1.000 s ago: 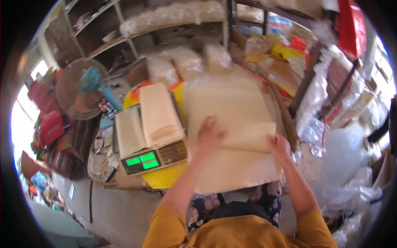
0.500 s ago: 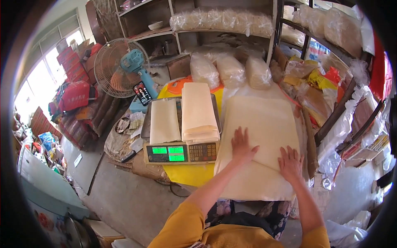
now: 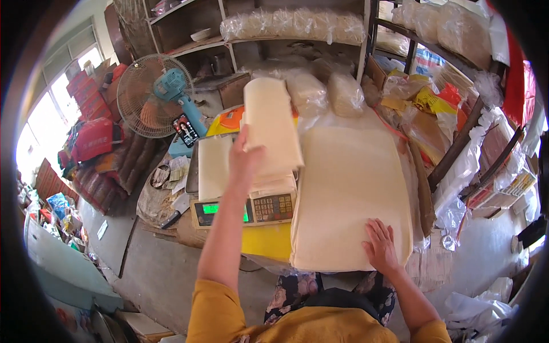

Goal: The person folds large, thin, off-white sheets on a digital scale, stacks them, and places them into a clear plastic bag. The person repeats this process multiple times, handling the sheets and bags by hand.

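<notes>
Fan [image 3: 170, 84], pale blue, stands by the back left corner of the worktop [image 3: 191, 235], with a phone [image 3: 186, 130] leaning near its foot. Along the left edge lie a round tin [image 3: 159, 176] and, toward the front left corner, a dark-handled tool [image 3: 170, 220].

Next comes the scale [image 3: 273, 208], close to the front edge, its green display partly covered by the left forearm. A narrow pale pile [image 3: 214, 166] lies on the left of its tray, and folded cream layers [image 3: 274, 186] lie on the right. Above these layers the left hand [image 3: 246, 157] grips a folded cream bundle [image 3: 271, 117] by its left edge, thumb across the face, some fingers hidden. The bundle tilts, and its lower right corner looks raised off the layers. Clear-wrapped packs [image 3: 346, 94] sit behind, toward the back edge.

At the right, a flat stack of large cream sheets [image 3: 351, 183] reaches the front edge. The right hand [image 3: 380, 246] rests palm down near the stack's front right corner, fingers slightly spread, gripping nothing.

The step in hand seems to be handling the bundle over the scale while the right hand lies on the stack. The next move probably calls for a firm, level grip, since the bundle is held from one side and its far edge could sag; whether it is rising or being lowered, I cannot tell.
</notes>
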The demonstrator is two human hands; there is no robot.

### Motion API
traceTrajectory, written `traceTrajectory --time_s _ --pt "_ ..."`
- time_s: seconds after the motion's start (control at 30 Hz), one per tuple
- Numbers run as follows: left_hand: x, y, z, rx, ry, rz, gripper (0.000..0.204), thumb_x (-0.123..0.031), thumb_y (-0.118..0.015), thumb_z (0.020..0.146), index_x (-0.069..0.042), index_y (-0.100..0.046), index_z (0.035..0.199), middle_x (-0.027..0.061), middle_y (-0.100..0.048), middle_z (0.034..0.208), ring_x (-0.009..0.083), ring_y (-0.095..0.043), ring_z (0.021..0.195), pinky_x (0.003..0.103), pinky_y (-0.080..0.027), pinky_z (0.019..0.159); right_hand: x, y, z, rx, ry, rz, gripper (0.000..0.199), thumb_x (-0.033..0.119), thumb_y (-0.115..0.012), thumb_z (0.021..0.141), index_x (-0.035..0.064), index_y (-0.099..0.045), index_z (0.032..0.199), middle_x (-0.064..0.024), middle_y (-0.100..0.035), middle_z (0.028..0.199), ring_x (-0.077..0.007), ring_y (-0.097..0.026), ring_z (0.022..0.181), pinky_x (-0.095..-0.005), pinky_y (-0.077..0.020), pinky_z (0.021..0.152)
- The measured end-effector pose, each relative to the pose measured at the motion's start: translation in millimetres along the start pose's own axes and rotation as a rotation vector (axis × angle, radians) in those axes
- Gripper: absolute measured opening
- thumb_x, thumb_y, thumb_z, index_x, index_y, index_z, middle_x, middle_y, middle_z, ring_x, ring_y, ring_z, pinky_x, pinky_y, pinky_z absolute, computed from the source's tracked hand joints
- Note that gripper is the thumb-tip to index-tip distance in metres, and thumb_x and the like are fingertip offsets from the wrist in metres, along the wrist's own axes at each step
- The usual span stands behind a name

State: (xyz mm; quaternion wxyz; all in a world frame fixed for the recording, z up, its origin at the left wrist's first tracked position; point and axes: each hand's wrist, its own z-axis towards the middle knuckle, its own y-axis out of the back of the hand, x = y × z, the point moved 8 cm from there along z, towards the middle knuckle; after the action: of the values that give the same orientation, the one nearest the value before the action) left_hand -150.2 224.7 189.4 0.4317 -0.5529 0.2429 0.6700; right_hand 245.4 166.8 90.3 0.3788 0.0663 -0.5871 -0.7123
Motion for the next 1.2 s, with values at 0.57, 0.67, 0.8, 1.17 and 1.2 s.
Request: traceTrajectory --time_s 0.57,0.67,0.8,1.17,1.2 --pt "30.2 31.9 -137.2 -0.286 -0.413 0.508 0.049 -0.010 -0.059 0.083 -0.003 -0.044 0.129 0.0142 -0.043 0.130 0.0269 -0.042 0.118 0.036 -0.035 0.098 122.5 -47.3 12.6 0.257 0.526 -0.128 0.016 0.022 -0.062 0.078 0.0085 -0.060 0.086 -0.0054 -0.057 0.086 -0.0224 -0.055 0.096 -0.0555 -0.0300 0.100" --pt "27.3 26.0 -172.1 -0.286 -0.423 0.602 0.045 -0.010 -0.057 0.084 -0.001 -0.046 0.126 0.0150 -0.047 0.126 0.0290 -0.043 0.117 0.037 -0.034 0.098 126.3 -54.6 13.3 0.208 0.604 -0.189 0.011 0.017 -0.063 0.074 0.0072 -0.058 0.074 -0.0062 -0.056 0.078 -0.0217 -0.056 0.088 -0.0524 -0.0342 0.097" --pt "24.8 9.4 -204.6 -0.195 -0.520 0.635 0.027 0.006 -0.051 0.075 0.000 -0.060 0.101 0.0130 -0.061 0.099 0.0301 -0.055 0.096 0.038 -0.042 0.088 87.5 -20.8 40.9 0.012 0.195 0.395 0.003 0.009 -0.060 0.071 0.0064 -0.058 0.072 -0.0090 -0.056 0.072 -0.0240 -0.059 0.074 -0.0359 -0.0471 0.072" --pt "86.7 -115.7 -232.3 0.495 -0.485 0.867 0.034 -0.022 -0.060 0.081 -0.001 -0.059 0.108 0.0183 -0.046 0.128 0.0355 -0.035 0.126 0.049 -0.026 0.105 19.2 -13.2 21.8 0.252 -0.136 0.350 0.051 -0.002 -0.047 0.074 0.0060 -0.053 0.124 -0.0179 -0.059 0.113 -0.0250 -0.059 0.104 -0.0395 -0.0456 0.087" --pt "82.5 -118.3 -233.7 0.507 -0.513 0.858 0.045 -0.026 -0.056 0.084 0.002 -0.052 0.119 0.0190 -0.035 0.137 0.0359 -0.029 0.131 0.047 -0.024 0.107 10.8 5.7 28.6 0.183 -0.189 0.433 0.048 -0.002 -0.047 0.074 0.0052 -0.055 0.121 -0.0167 -0.061 0.107 -0.0224 -0.059 0.097 -0.0375 -0.0456 0.081"
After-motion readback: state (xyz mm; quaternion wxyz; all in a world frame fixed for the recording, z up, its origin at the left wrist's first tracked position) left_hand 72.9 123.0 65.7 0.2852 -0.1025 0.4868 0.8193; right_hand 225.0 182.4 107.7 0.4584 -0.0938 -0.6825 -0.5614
